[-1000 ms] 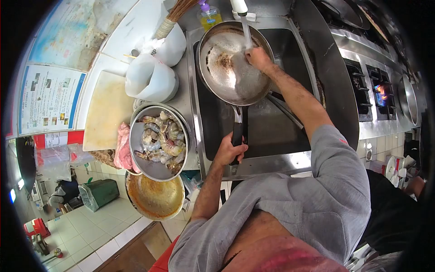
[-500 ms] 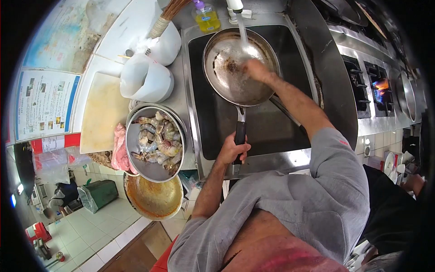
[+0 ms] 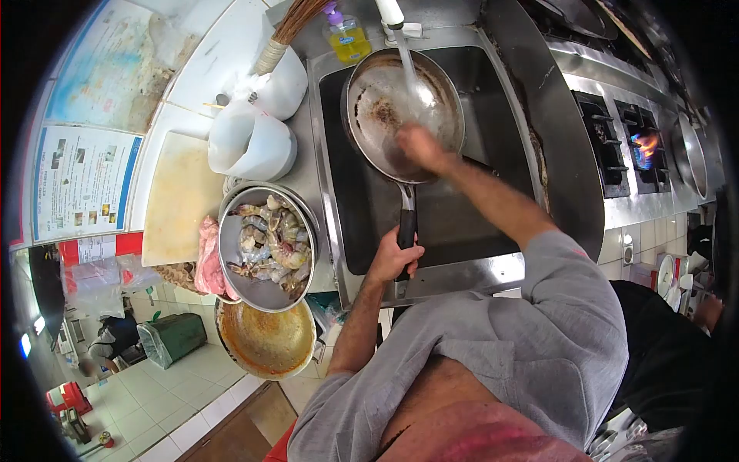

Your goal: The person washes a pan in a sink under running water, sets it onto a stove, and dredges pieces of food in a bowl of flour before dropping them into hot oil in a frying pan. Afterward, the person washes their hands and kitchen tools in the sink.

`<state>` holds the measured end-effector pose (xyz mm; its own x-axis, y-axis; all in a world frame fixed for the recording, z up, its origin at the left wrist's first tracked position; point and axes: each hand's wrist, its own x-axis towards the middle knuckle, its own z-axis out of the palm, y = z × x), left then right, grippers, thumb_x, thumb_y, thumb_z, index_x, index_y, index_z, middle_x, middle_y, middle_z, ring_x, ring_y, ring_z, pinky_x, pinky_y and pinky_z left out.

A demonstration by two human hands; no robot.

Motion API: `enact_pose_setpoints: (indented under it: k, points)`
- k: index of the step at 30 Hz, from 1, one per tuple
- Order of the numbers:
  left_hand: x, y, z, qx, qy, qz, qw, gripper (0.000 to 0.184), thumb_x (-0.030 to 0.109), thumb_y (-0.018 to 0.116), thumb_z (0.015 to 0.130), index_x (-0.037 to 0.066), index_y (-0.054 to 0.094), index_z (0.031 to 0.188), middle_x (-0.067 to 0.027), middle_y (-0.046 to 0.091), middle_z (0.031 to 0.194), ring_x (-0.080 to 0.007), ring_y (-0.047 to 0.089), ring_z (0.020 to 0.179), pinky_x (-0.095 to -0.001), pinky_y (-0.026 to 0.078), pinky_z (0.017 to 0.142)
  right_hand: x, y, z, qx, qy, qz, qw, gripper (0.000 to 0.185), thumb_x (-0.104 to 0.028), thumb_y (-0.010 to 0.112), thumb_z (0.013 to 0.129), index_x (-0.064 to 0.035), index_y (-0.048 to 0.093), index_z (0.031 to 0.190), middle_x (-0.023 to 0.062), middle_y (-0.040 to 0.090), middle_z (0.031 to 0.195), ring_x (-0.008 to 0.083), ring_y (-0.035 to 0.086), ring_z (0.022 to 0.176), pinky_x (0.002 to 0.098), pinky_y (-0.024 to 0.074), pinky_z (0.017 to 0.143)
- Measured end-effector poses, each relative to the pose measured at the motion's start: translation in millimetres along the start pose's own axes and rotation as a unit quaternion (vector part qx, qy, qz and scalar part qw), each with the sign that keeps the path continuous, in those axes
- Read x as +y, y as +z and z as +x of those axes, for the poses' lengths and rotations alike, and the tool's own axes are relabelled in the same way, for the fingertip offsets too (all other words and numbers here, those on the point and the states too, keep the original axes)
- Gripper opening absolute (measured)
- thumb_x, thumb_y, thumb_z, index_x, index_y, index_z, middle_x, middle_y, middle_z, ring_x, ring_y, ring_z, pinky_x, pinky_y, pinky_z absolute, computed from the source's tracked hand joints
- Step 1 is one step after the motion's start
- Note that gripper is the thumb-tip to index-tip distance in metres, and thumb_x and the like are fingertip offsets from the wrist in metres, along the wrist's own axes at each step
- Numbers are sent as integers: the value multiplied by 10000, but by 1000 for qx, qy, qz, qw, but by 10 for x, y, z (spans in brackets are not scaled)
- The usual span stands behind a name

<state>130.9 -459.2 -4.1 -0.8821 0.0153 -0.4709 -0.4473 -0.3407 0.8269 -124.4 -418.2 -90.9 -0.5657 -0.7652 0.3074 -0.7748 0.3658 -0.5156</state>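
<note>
While the tap (image 3: 390,14) runs: I watch remotely as a pan (image 3: 379,135) is held over the sink (image 3: 485,223), beneath the falling water (image 3: 406,58).
Left hand (image 3: 396,254): wrapped around the pan's black handle (image 3: 408,221); a firm hold, I would say, stops it twisting.
Right hand (image 3: 422,146): blurred over the inside of the pan; I cannot tell whether it grasps anything.
Brown patch (image 3: 385,112): beside the water; in my judgement, rubbing does best with even pressure here, the pan tipped slightly to drain.
Soap bottle (image 3: 349,44): yellow liquid, purple top, brand unreadable to me.
Printed sheet (image 3: 81,181): small photos and print, too fine to make out.
Grey sleeve (image 3: 566,269): red marking, illegible.
</note>
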Motion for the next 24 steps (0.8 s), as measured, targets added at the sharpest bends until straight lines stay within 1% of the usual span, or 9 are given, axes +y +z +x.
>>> enact_pose_setpoints:
  k: [4, 6, 7, 9, 13, 14, 16, 20, 24]
  points:
    - [-3, -100, -83, 21, 17, 25, 999, 217, 6, 611, 748, 29, 421, 850, -38, 480, 581, -118, 485, 402, -278, 409, 345, -316, -311, -139, -101, -49, 137, 984, 153, -12, 486, 740, 11, 603, 836, 199, 588, 876, 388, 566, 848, 434, 466, 781]
    - [15, -113, -123, 24, 24, 36, 999, 212, 6, 607, 752, 28, 423, 854, -38, 482, 585, -117, 486, 405, -277, 411, 346, 171, -72, 27, 31, 10, 29, 999, 204, 12, 478, 745, 5, 588, 917, 203, 566, 958, 385, 547, 891, 423, 458, 802]
    - [28, -103, -145, 34, 23, 39, 998, 230, 10, 622, 743, 30, 426, 862, -40, 478, 571, -124, 484, 403, -280, 409, 351, 157, -121, 98, 34, 9, 29, 999, 204, 12, 478, 745, 5, 588, 917, 203, 566, 958, 385, 547, 891, 423, 458, 802]
    - [62, -70, -191, 44, 22, 45, 998, 249, 13, 636, 734, 32, 429, 870, -43, 475, 556, -130, 481, 401, -283, 408, 355, 2, -247, 264, 169, -5, -6, 986, 273, 9, 481, 748, -4, 568, 1006, 200, 546, 1007, 358, 532, 933, 399, 449, 822]
    - [101, -73, -226, 51, 29, 53, 997, 254, 6, 634, 732, 32, 429, 878, -38, 482, 560, -132, 484, 402, -280, 404, 352, -361, -257, 93, 81, -85, 28, 993, 260, -24, 498, 769, -14, 576, 1017, 149, 559, 986, 324, 526, 951, 375, 439, 844]
    - [82, -73, -227, 50, 38, 50, 997, 254, 5, 634, 732, 33, 429, 879, -37, 484, 562, -132, 484, 399, -279, 402, 351, -314, -278, 147, 80, -86, 27, 993, 260, -24, 498, 769, -14, 576, 1017, 149, 559, 986, 324, 526, 951, 375, 439, 844]
    - [63, -59, -240, 45, 37, 39, 998, 253, 3, 634, 730, 31, 430, 877, -37, 484, 562, -132, 483, 396, -279, 401, 350, -190, -286, 286, 192, -79, 18, 978, 254, -35, 499, 774, -17, 579, 1014, 149, 559, 970, 327, 533, 930, 376, 444, 839]
    - [107, -22, -261, 31, 43, 25, 998, 219, -1, 615, 750, 30, 426, 856, -31, 482, 578, -119, 486, 409, -272, 407, 360, -396, -268, 65, 74, -66, 51, 994, 245, -43, 506, 779, -7, 568, 1013, 160, 555, 963, 338, 526, 947, 386, 442, 841]
    - [37, -38, -238, 17, 42, 28, 999, 224, -4, 611, 747, 26, 423, 864, -36, 485, 580, -121, 483, 404, -276, 407, 359, -296, -334, 167, 132, -33, 42, 990, 245, -49, 516, 777, -7, 560, 1014, 168, 552, 964, 340, 526, 943, 386, 442, 844]
